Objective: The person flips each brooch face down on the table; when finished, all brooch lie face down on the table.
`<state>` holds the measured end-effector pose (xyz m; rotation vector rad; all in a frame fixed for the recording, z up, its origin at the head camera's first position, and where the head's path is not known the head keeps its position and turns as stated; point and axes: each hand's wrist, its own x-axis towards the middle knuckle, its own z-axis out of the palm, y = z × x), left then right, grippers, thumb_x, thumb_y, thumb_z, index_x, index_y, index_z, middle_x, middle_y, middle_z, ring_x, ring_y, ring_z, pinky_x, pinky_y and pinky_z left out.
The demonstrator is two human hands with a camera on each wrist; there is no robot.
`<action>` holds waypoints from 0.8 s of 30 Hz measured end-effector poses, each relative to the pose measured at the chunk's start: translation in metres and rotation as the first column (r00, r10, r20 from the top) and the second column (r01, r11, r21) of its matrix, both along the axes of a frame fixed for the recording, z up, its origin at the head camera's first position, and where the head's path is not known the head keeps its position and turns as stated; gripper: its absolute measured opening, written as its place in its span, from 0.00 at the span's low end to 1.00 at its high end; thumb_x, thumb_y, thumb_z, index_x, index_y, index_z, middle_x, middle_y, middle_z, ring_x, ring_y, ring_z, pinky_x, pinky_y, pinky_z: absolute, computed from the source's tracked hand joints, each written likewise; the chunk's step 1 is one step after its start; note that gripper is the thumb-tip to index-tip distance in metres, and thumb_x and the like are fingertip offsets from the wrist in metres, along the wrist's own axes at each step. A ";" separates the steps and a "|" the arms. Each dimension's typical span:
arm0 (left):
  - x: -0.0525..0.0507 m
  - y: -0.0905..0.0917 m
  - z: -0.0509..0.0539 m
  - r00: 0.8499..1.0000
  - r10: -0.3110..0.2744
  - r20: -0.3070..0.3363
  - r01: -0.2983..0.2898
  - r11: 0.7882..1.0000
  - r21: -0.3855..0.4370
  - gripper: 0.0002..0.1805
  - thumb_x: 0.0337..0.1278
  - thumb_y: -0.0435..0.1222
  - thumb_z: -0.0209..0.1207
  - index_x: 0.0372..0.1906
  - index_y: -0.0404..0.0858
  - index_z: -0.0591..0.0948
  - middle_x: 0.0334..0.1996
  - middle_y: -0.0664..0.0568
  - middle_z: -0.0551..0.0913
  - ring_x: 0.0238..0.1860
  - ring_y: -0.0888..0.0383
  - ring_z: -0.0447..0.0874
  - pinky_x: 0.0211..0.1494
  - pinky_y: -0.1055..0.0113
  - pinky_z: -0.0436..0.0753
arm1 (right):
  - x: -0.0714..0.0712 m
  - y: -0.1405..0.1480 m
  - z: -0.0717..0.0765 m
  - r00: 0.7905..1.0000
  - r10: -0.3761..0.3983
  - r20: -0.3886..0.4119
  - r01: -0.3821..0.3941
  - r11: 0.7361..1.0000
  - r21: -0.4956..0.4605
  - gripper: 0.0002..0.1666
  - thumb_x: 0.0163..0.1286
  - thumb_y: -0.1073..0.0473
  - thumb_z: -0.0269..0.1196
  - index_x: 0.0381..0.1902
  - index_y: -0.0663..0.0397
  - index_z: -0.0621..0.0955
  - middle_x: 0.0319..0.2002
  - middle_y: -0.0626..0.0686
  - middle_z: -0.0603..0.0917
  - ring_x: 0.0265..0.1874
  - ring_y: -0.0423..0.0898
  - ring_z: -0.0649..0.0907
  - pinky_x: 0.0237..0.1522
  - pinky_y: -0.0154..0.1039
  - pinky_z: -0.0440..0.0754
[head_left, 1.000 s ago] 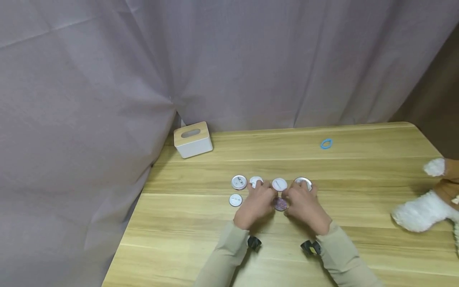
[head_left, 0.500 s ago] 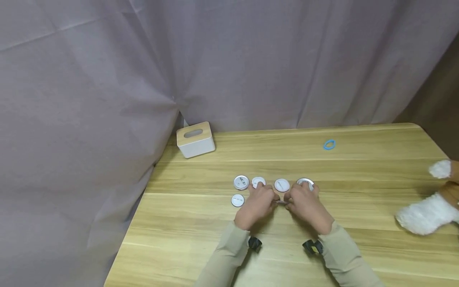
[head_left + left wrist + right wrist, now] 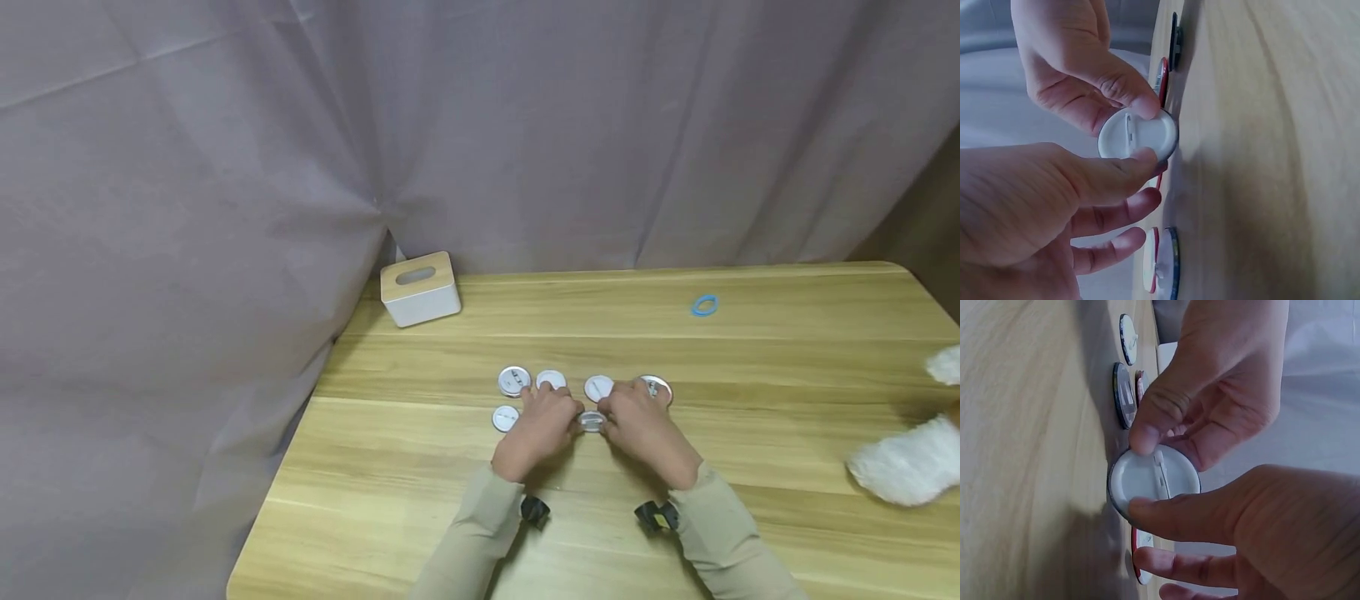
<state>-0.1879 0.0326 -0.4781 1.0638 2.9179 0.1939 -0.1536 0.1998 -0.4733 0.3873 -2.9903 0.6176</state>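
Note:
Between both hands is a round pin badge [image 3: 592,421], its white back and clasp facing the head camera. My left hand [image 3: 545,422] pinches one edge, and its thumb [image 3: 1129,170] lies on the white back in the left wrist view. Opposite it, my right hand [image 3: 637,422] pinches the other edge, with the thumb [image 3: 1166,512] on the back in the right wrist view. Just beyond the hands lie more pin badges, backs up: a silver-rimmed badge [image 3: 513,381], a small badge [image 3: 506,418], and badges [image 3: 551,379], [image 3: 598,388] partly behind fingers. Right fingers partly cover a larger badge [image 3: 656,390].
A tissue box [image 3: 422,292] with a wooden lid stands at the table's back left. A blue ring [image 3: 705,306] lies at the back right. A white fluffy plush limb [image 3: 903,467] reaches in at the right edge. A grey curtain [image 3: 525,133] hangs behind the wooden table [image 3: 375,483].
The held badge has been flipped: its purple face showed first, then it stood edge-on, and now its white back shows. Both hands stay nearly in place while the head view shifts slightly.

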 end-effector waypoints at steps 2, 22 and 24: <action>0.000 0.001 -0.001 1.000 0.007 -0.007 -0.007 1.000 -0.004 0.06 0.63 0.44 0.65 0.35 0.48 0.87 0.32 0.58 0.80 0.37 0.56 0.72 0.43 0.59 0.66 | 0.000 -0.001 -0.001 1.000 0.001 -0.001 -0.001 1.000 -0.003 0.11 0.53 0.65 0.70 0.18 0.47 0.81 0.28 0.51 0.78 0.38 0.59 0.74 0.46 0.71 0.64; -0.001 0.004 -0.007 0.998 0.065 0.000 -0.065 0.998 0.009 0.09 0.63 0.46 0.64 0.37 0.46 0.82 0.38 0.54 0.77 0.44 0.54 0.71 0.51 0.53 0.68 | -0.001 -0.004 -0.002 0.998 -0.053 -0.023 0.051 0.997 -0.049 0.07 0.56 0.64 0.69 0.27 0.53 0.79 0.28 0.53 0.74 0.37 0.59 0.72 0.48 0.71 0.62; -0.002 0.004 -0.008 0.997 0.072 0.001 -0.072 0.997 0.001 0.09 0.63 0.47 0.64 0.36 0.46 0.82 0.38 0.54 0.77 0.43 0.54 0.71 0.52 0.53 0.68 | -0.002 -0.004 -0.001 0.998 -0.053 -0.028 0.051 0.996 -0.072 0.09 0.56 0.65 0.69 0.30 0.53 0.78 0.29 0.52 0.74 0.37 0.58 0.71 0.48 0.70 0.62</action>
